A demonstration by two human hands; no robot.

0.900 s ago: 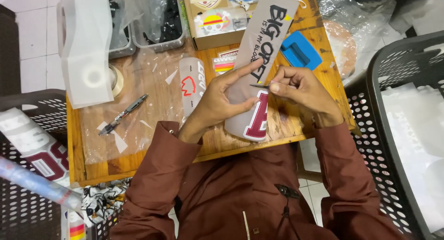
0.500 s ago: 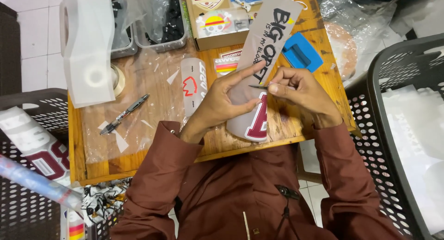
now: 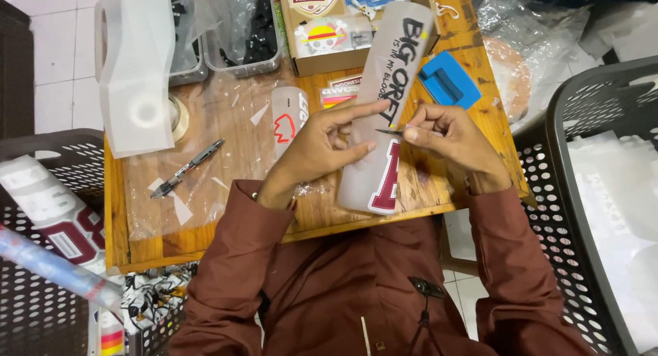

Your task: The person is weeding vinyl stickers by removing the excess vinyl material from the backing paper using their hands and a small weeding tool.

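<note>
Cluttered with film scraps, our wooden table [image 3: 226,222] carries a pen [image 3: 186,168] at left. Our left hand [image 3: 317,150] pinches the frosted sticker strip [image 3: 384,116], tilted over the table's middle, steadying it, while our right hand [image 3: 449,142], fingers curled shut, grips a thin blade [image 3: 391,131] against it.

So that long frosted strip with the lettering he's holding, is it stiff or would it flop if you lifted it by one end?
Probably floppy: the frosted strip looks thin and translucent, and the left hand backs it from beneath while the right hand works on it with a thin pointed tool. It seems light too. Its smooth film could be slippery.
</note>
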